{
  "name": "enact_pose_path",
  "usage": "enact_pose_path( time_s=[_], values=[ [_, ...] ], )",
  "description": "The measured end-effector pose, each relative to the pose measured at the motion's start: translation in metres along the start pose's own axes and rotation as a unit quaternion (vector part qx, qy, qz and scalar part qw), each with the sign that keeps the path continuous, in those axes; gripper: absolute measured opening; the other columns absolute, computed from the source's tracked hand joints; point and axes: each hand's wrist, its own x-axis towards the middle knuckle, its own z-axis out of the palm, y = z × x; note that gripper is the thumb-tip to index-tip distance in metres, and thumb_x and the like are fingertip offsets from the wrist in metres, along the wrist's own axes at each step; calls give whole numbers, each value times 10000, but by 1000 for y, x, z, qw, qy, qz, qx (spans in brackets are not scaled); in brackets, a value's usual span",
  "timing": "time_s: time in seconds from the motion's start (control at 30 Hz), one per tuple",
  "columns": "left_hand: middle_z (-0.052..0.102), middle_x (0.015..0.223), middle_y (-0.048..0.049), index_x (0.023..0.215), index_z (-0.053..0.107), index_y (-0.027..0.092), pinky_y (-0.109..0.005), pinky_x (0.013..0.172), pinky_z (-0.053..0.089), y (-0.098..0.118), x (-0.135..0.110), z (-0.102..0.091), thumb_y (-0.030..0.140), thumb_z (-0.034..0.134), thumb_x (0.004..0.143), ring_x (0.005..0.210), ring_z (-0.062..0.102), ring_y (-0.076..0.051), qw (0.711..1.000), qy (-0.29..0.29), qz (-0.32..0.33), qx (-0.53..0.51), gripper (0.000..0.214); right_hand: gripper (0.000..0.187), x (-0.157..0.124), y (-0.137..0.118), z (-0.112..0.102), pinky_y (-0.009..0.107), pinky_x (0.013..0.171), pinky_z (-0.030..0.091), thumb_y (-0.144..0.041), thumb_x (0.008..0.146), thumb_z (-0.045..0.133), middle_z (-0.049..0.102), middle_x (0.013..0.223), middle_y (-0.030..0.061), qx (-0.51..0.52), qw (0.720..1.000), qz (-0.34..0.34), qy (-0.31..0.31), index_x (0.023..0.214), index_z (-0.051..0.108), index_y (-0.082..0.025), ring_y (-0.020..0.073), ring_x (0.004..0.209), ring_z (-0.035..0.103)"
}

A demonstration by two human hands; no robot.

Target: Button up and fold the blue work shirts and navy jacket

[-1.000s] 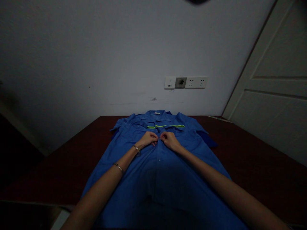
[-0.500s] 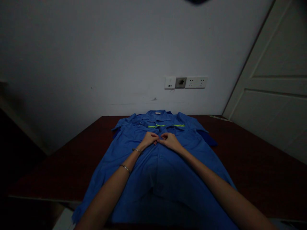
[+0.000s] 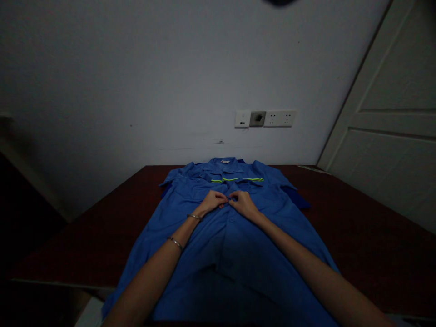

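One kinda rumpled blue shirt [image 3: 238,240], neon chest stripes [image 3: 254,179], lies under my left hand [image 3: 214,200] and right hand [image 3: 242,202], both nearly closed, pinching its front edge [image 3: 226,231].

The left forearm [image 3: 153,271] carries two slim, metallic-looking bracelets: one ring [image 3: 194,217] sits near the wrist, and a second band [image 3: 175,242], with a few bright glints, circles higher up. The right forearm [image 3: 299,254] is slender and bare. Both the left grip [image 3: 214,200] and right grip [image 3: 243,203] are bare too, narrow-fingered.
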Motion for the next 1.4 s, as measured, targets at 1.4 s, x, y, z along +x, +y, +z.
enact_pose_path(
  time_s=[1.4],
  values=[
    [589, 560, 0, 658, 600, 117, -164, 346, 327, 42, -47, -14, 500, 626, 644, 363, 477, -56, 965, -253, -66, 21, 384, 187, 27, -3, -43, 190, 478, 347, -155, 581, 532, 583, 573, -3, 152, 980, 107, -66, 720, 647, -108, 98, 511, 481]
  ],
)
